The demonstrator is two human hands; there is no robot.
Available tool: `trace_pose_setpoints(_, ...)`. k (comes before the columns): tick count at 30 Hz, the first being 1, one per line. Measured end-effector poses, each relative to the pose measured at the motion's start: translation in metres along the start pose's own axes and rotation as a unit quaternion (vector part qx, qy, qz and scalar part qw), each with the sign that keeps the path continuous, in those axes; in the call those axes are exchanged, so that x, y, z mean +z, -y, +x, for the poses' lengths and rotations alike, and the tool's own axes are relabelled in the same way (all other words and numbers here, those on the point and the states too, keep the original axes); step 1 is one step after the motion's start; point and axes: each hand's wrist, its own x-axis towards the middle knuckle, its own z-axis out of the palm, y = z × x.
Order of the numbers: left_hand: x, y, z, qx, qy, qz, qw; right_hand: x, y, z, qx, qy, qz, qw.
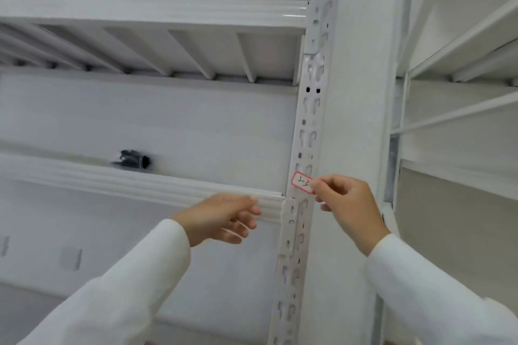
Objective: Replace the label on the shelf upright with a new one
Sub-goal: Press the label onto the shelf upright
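One label is in play, a small white tag with a red border and handwritten marks, lying against the front face of the shelf upright just above the joint where the lower shelf beam meets it. Its long axis runs across the upright, tilted slightly down toward the right. The right hand pinches the label's right end between thumb and fingertip; the rest of the tag extends leftward from that grip, over the slotted face. Whether the tag is stuck down or only held against the metal cannot be told. The left hand is lower and to the left, in front of the beam's right end, fingers loosely extended and holding nothing. The right hand is the nearer and already engaged. Judgement: any peel or press runs along the label's length, leftward from the pinched end. A dark object lies on the lower shelf, well apart.
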Motion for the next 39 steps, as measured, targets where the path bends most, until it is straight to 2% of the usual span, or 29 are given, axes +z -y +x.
trace_pose_setpoints(2, 0.011, -0.019, 0.006, 0.109, -0.081, 0.018, 0.991, -0.012, 0.002, 0.011, 0.053, -0.008, 0.006, 0.999)
trace_pose_setpoints(4, 0.019, -0.032, 0.015, 0.196, -0.151, 0.056, 0.967, -0.016, 0.002, 0.016, 0.098, 0.013, 0.004, 0.995)
trace_pose_setpoints(7, 0.032, -0.039, 0.03, 0.245, -0.185, 0.132, 0.942, -0.013, 0.001, 0.018, 0.123, 0.047, -0.021, 0.991)
trace_pose_setpoints(11, 0.044, -0.031, 0.053, 0.196, -0.094, 0.157, 0.963, -0.002, -0.002, 0.023, 0.108, 0.059, -0.073, 0.99)
trace_pose_setpoints(14, 0.041, -0.025, 0.063, 0.155, -0.067, 0.205, 0.964, 0.001, -0.004, 0.026, 0.098, 0.052, -0.102, 0.989)
trace_pose_setpoints(17, 0.041, -0.022, 0.067, 0.151, -0.048, 0.238, 0.958, 0.003, -0.004, 0.026, 0.091, 0.045, -0.118, 0.988)
trace_pose_setpoints(27, 0.042, -0.022, 0.07, 0.157, -0.053, 0.243, 0.956, 0.01, -0.004, 0.028, 0.089, 0.002, -0.168, 0.982)
trace_pose_setpoints(39, 0.039, -0.014, 0.08, 0.169, -0.056, 0.239, 0.954, 0.013, 0.001, 0.032, 0.093, 0.0, -0.211, 0.973)
